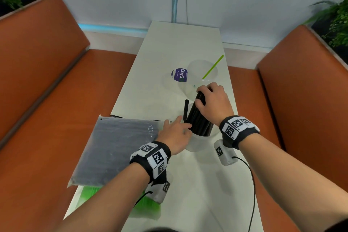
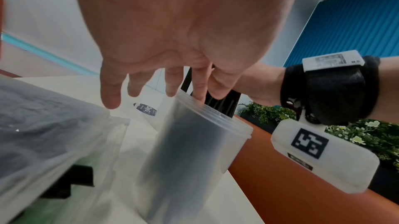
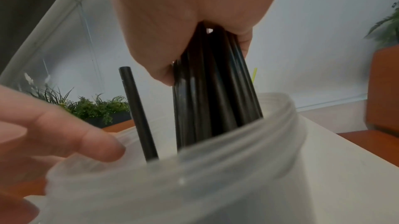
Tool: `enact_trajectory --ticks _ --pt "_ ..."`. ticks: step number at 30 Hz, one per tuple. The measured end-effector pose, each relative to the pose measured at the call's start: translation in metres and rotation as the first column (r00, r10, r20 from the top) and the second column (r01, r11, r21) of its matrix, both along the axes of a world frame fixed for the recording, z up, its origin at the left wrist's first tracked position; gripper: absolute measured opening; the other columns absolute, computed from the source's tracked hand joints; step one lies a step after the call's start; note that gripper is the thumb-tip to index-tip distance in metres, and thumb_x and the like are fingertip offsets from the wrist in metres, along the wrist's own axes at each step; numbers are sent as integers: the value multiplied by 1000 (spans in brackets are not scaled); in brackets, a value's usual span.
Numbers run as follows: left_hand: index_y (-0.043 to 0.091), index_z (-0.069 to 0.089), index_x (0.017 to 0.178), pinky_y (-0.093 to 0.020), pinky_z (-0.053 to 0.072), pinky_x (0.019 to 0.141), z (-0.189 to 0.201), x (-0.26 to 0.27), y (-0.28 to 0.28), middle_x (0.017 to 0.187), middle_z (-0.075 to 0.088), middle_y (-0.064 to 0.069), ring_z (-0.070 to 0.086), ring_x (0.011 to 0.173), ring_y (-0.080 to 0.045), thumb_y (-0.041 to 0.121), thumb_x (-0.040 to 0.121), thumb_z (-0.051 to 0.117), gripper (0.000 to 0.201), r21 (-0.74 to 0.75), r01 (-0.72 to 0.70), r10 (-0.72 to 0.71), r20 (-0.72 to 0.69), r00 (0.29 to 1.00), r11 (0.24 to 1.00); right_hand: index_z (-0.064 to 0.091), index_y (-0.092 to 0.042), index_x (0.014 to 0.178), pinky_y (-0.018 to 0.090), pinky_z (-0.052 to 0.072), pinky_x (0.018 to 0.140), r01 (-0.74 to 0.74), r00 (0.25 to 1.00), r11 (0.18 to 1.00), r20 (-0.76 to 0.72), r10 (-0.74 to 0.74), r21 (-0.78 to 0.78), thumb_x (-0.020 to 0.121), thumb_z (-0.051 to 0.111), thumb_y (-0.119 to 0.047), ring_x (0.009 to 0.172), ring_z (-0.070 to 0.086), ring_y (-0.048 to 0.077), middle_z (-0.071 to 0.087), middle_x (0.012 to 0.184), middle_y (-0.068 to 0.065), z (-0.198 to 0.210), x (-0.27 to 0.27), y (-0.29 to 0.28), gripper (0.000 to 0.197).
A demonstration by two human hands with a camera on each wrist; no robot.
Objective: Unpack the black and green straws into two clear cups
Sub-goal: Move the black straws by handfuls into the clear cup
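Observation:
A clear cup [image 1: 197, 143] stands on the white table [image 1: 188, 184] in front of me. My right hand [image 1: 205, 98] grips a bundle of black straws [image 1: 197, 118] near its top, and the lower ends sit inside the cup. One single black straw [image 1: 186, 108] leans apart in the same cup. My left hand [image 1: 180, 122] has straight fingers that touch the cup's rim. In the right wrist view the bundle [image 3: 215, 91] enters the cup [image 3: 194, 176] beside the lone straw [image 3: 138, 113]. A second clear cup [image 1: 202, 73] farther back holds one green straw [image 1: 212, 67].
A plastic bag of black straws [image 1: 116, 147] lies to the left, over a pack of green straws [image 1: 148, 205] at the near edge. A clear piece with a purple label [image 1: 179, 75] sits beside the far cup. Orange benches [image 1: 47, 81] flank the narrow table.

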State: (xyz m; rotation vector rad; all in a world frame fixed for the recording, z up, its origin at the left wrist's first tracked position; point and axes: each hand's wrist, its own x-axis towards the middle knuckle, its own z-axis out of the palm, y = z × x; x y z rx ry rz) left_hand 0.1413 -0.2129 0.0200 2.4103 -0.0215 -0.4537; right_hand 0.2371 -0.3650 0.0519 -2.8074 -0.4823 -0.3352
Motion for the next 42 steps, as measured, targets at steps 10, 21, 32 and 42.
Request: enact_trajectory --ticks 10,21,32,42 --pt "35 47 144 -42 22 115 2 3 6 163 20 2 15 147 -30 33 101 39 43 -39 -15 15 -7 1000 999 33 -40 143 53 25 108 49 992 993 -114 -60 -105 90 40 -56 136 30 31 33 151 3 6 -7 1 56" --pt "26 49 135 -34 45 100 -6 -14 59 132 49 -6 52 120 -23 42 78 76 65 84 -200 200 18 980 976 69 -13 94 8 40 74 -221 974 838 72 214 499 85 57 -7 75 57 10 62 90 -2 27 -49 49 16" --pt "20 49 139 -39 55 90 -4 -36 82 102 67 -7 65 95 -26 6 86 60 56 -82 -309 310 -3 951 948 72 -12 87 26 53 78 -20 869 880 -427 249 475 83 52 1 79 64 17 71 84 2 -34 -93 78 24" --pt "27 53 133 -35 54 88 21 -37 96 75 62 0 64 75 -18 6 85 60 53 -262 -287 318 80 945 921 47 -26 67 17 34 52 -400 734 858 -447 511 324 79 65 -12 54 45 4 49 63 -12 -58 -120 111 26"
